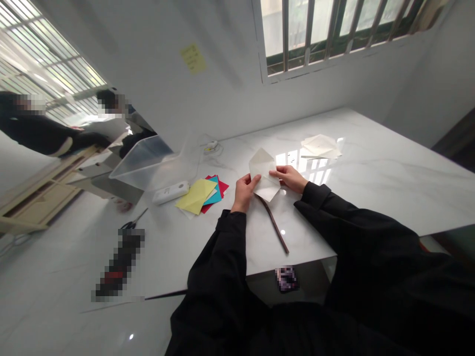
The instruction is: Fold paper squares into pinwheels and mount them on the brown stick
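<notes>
Marble table (386, 198), left hand (245, 193) and right hand (289, 178) together pinching folded white paper (261, 163), barred window (334, 34) above

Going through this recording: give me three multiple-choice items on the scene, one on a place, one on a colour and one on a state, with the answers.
1. Where does the dark strip lie?
A) In the clear box
B) On the table
C) On the windowsill

2. What colour is the top sheet of the coloured paper stack?
A) Yellow
B) Black
C) Purple

3. What state is the cream paper in, between the left hand and right hand?
A) Flat and unfolded
B) Torn in two
C) Folded

Answers:
1 B, it runs across the tabletop toward the person.
2 A, the yellow sheet lies over the teal and red ones.
3 C, its flaps show fold lines.
</notes>
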{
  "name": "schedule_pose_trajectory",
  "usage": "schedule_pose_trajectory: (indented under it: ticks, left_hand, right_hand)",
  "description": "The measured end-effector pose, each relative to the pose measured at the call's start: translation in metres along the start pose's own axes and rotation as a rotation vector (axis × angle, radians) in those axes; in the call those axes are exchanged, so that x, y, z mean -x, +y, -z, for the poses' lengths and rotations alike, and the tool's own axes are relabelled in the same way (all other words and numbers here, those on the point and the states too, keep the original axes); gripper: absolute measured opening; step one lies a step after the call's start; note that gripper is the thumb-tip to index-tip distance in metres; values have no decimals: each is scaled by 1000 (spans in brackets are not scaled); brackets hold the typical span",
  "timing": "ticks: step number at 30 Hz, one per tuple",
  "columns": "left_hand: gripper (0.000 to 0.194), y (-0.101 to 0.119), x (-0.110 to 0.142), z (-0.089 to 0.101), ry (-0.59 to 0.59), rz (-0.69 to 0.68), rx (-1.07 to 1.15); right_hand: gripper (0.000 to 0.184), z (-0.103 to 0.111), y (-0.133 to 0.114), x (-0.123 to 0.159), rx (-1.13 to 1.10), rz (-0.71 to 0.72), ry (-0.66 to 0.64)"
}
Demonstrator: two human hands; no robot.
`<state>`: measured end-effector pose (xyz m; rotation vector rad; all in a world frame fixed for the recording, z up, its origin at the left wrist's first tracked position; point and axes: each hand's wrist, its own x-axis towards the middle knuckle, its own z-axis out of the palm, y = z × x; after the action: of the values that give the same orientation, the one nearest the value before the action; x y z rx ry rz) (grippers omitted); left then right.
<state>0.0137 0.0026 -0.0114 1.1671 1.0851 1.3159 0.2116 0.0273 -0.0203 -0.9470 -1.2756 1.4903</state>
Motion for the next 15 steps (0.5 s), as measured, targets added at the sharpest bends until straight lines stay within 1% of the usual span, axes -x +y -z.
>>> schedule_pose_trajectory:
  ticks: [5, 11, 15]
  left_hand:
    - [59, -2, 0, 0, 7, 2, -12]
    - [57, 0, 1, -1, 9, -12, -36]
    - [55, -1, 1, -2, 7, -15, -37]
  right_hand:
    - [43, 0, -1, 0, 9, -4, 1]
    - [50, 3, 2, -1, 43, 12, -24]
    - [51, 3, 1, -1, 87, 40, -14]
